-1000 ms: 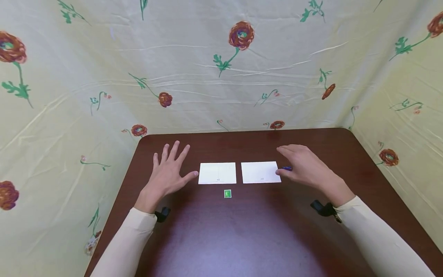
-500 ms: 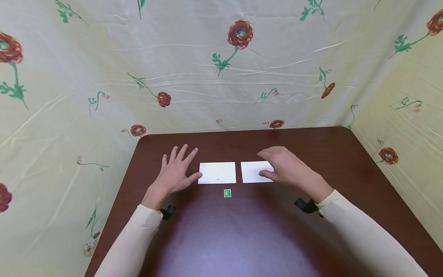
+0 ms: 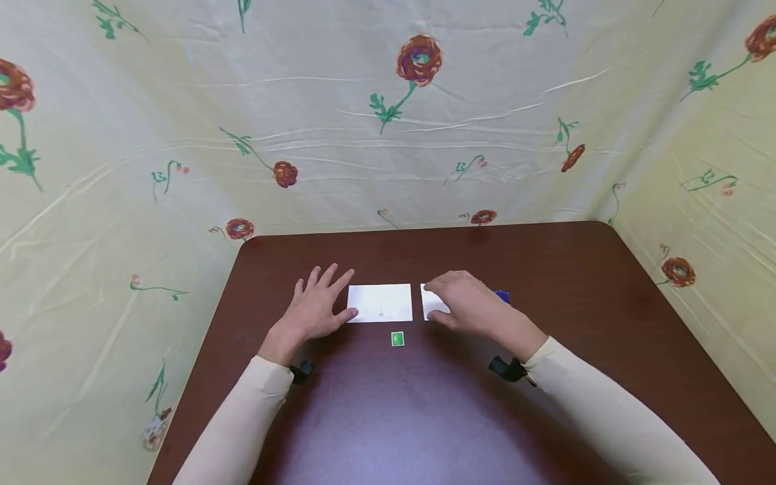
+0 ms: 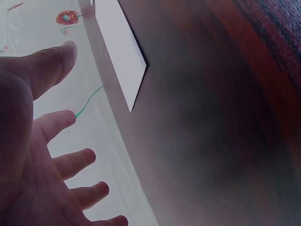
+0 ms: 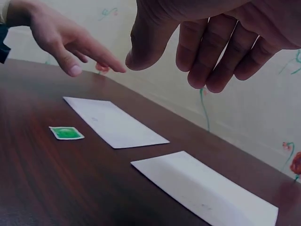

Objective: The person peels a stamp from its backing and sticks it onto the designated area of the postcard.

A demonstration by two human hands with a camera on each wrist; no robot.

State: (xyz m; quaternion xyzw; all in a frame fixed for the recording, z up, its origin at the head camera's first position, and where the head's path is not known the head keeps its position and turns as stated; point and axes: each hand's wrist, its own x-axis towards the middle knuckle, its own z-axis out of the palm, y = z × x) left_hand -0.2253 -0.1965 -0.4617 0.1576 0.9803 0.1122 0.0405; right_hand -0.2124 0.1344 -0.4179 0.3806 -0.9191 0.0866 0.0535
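Two white cards lie side by side on the dark brown table. In the head view my left hand [image 3: 312,313], fingers spread, hovers at the left edge of the left card [image 3: 384,300]. Above the right card [image 3: 432,306] is my right hand [image 3: 469,306], which hides most of that card. The right wrist view shows this hand [image 5: 211,42] in the air with fingers loosely bent and nothing between them; both cards lie below, apart from it. A small green square with a white border, like a stamp [image 3: 397,339], lies in front of the cards.
A small blue object [image 3: 502,296], partly hidden behind my right hand, lies right of the cards; its kind is unclear. Flower-printed cloth [image 3: 339,135] hangs behind the table [image 3: 388,417] and along both sides.
My right hand has moved left, from the right card's right edge to over the card. The left hand has shifted a little right and nearer. Cards and green square stay put.
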